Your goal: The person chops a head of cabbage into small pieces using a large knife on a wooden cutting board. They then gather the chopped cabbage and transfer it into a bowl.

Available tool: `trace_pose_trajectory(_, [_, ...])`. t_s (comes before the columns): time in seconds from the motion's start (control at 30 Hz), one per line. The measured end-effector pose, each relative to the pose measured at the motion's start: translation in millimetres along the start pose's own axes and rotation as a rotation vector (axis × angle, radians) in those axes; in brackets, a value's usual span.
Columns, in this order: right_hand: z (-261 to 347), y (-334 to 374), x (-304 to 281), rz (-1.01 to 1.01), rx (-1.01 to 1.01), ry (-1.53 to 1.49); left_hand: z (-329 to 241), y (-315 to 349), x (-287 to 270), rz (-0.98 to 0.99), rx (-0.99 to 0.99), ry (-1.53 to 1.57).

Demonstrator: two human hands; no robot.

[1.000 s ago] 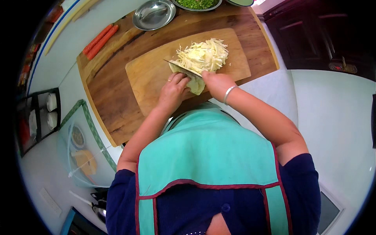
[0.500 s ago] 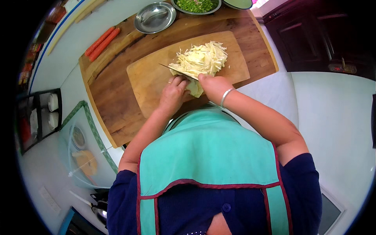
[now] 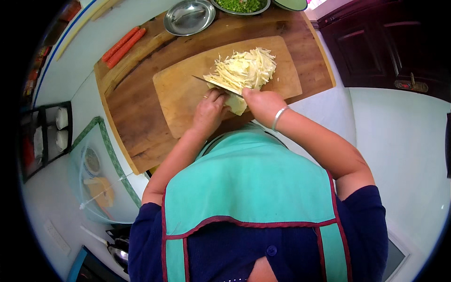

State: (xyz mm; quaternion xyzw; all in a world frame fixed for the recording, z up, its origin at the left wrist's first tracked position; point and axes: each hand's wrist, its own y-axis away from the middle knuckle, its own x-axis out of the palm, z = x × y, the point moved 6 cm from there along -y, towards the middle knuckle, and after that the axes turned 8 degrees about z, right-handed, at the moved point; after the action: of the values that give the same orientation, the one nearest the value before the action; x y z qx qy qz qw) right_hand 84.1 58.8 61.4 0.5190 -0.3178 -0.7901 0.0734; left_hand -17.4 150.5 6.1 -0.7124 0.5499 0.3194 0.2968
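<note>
- At the far left, a black-framed shelf [image 3: 46, 138] holds white rounded items [image 3: 62, 119].
- Beside it spreads a see-through cover [image 3: 104, 171] with a green border; a bowl and something yellowish show through.
- Two orange carrots [image 3: 126, 48] lie side by side near the left end of the wooden counter [image 3: 134, 101].
- A wooden cutting board [image 3: 181, 89] rests across the counter's middle, and a round metal dish [image 3: 189, 17] sits beyond it.
- The left hand [image 3: 209, 112] is over the board, its fingers bent, close together and clamped on a cabbage piece [image 3: 236, 105].
- A knife [image 3: 216, 85] slants across the board, its blade between that piece and the shredded cabbage.
- The cabbage piece lies on the near side of the blade, at the board's near edge.
- Past the dish, a metal bowl [image 3: 256, 12] holds chopped greens [image 3: 239, 4].
- The shredded cabbage [image 3: 249, 66] is heaped on the board, beyond the blade.
- The right hand [image 3: 265, 105], with a silver bangle [image 3: 279, 117] at the wrist, has its fingers closed around the knife's handle end.
- At the far right stands a dark red door [image 3: 376, 51].
</note>
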Motion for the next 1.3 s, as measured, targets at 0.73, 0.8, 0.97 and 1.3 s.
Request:
trace_pose_trajectory(0.73, [-25, -33, 40, -0.152, -0.02, -0.1, -3, 6, -9, -0.057, 0.094, -0.028])
trace_pose_trajectory(0.8, [-20, -32, 40, -0.13, -0.013, -0.09, -4, 11, -11, -0.06, 0.069, -0.037])
trace_pose_trajectory(0.97, [-17, -20, 26, -0.104, -0.029, -0.094, -7, 14, -11, -0.074, 0.102, -0.076])
trace_pose_trajectory(1.3, [-2, 15, -2, -0.046, -0.056, -0.036, -5, 12, -4, -0.105, 0.098, -0.044])
